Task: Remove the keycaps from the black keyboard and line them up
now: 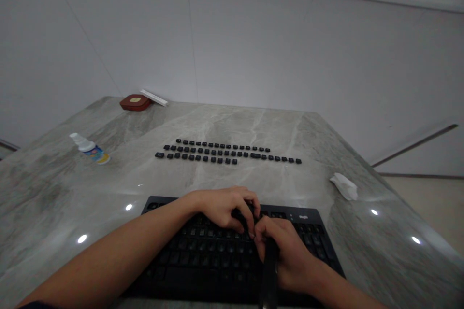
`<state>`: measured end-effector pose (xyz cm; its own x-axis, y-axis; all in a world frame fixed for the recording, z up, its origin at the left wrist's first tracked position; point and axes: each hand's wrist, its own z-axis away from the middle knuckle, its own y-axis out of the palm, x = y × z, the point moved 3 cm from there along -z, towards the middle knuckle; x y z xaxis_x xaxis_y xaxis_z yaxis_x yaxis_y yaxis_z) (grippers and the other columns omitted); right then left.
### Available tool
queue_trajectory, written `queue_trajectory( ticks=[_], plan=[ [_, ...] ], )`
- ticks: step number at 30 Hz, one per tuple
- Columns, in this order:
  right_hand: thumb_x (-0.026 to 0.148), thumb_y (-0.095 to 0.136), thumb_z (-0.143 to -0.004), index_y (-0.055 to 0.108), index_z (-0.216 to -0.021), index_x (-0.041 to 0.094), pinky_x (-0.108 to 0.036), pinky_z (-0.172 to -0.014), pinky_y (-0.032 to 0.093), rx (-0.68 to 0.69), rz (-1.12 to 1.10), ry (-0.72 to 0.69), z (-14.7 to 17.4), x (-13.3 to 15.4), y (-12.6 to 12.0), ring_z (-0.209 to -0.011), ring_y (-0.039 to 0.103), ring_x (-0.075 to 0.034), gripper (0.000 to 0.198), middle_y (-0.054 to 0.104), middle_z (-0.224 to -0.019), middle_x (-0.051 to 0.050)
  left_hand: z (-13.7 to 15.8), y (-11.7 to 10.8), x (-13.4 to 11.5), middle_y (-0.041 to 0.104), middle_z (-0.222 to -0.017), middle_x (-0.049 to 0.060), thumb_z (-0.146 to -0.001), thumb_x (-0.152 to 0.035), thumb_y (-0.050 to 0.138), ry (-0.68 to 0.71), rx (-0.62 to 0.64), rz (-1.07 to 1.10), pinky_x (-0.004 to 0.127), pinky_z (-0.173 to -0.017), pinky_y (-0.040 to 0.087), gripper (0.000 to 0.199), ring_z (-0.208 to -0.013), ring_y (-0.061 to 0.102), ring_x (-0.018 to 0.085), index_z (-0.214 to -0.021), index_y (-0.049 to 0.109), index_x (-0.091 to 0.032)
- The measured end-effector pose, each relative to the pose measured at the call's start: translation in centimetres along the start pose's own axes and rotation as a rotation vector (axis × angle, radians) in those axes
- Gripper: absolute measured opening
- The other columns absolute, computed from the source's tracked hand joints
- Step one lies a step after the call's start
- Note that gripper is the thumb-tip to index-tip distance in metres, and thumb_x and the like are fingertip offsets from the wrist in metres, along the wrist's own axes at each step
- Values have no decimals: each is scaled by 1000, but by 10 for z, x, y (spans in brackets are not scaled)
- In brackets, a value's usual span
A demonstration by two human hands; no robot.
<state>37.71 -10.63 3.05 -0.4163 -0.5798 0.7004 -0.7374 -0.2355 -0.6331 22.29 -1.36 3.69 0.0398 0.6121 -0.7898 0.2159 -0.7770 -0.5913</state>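
Two bare hands meet over a full-size black keyboard, which lies directly under the grip. Left hand is palm-down with fingers bent over the upper key rows; something dark shows between thumb and fingers, but can't tell whether it's pinched or just keyboard behind. Right hand looks closed around a black handle (tool type unclear, working end hidden), which points back toward the wearer. Fingertips of both hands nearly touch, maybe do.

Progress as I read it: a good batch of keycaps is off the board — three rows laid out well ahead of the grip, mostly small square ones plus a wider one in the middle row. Left on the board: the rows on the wearer's side of the hands look at least partly populated, wide spacebar apparently included. View's too dark to call each position, and the hands cover the spot being worked on. So partway — no exact count.

Around the grip: spray bottle far left and ahead, reddish-brown box farther ahead with a slim white bar against it, crumpled white tissue ahead-right. All on a marble-patterned table.
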Motion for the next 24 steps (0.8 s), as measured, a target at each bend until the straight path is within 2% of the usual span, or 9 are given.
queue_trajectory(
  ticks=[7, 15, 24],
  plan=[
    [12, 46, -64, 46, -79, 23, -26, -56, 31, 26, 157, -103, 1, 4, 1, -54, 49, -14, 19, 55, -63, 3, 1, 2, 1, 63, -111, 2, -77, -13, 69, -24, -17, 7, 38, -104, 38, 16, -107, 57, 22, -82, 76, -26],
    [11, 48, -60, 49, -82, 23, -26, -56, 30, 67, 125, -1, 0, -1, 1, -56, 53, -15, 25, 58, -65, 3, 0, 0, 1, 62, -109, 3, -78, -8, 65, -11, -17, 14, 36, -102, 40, 20, -106, 57, 21, -88, 74, -23],
    [12, 49, -58, 52, -80, 22, -28, -57, 30, 102, 155, 57, 3, -2, 4, -57, 53, -17, 24, 59, -65, 1, 0, 2, 2, 62, -108, 5, -82, -17, 69, 15, -34, 28, 34, -101, 41, 7, -104, 58, 21, -88, 73, -19]
  ],
)
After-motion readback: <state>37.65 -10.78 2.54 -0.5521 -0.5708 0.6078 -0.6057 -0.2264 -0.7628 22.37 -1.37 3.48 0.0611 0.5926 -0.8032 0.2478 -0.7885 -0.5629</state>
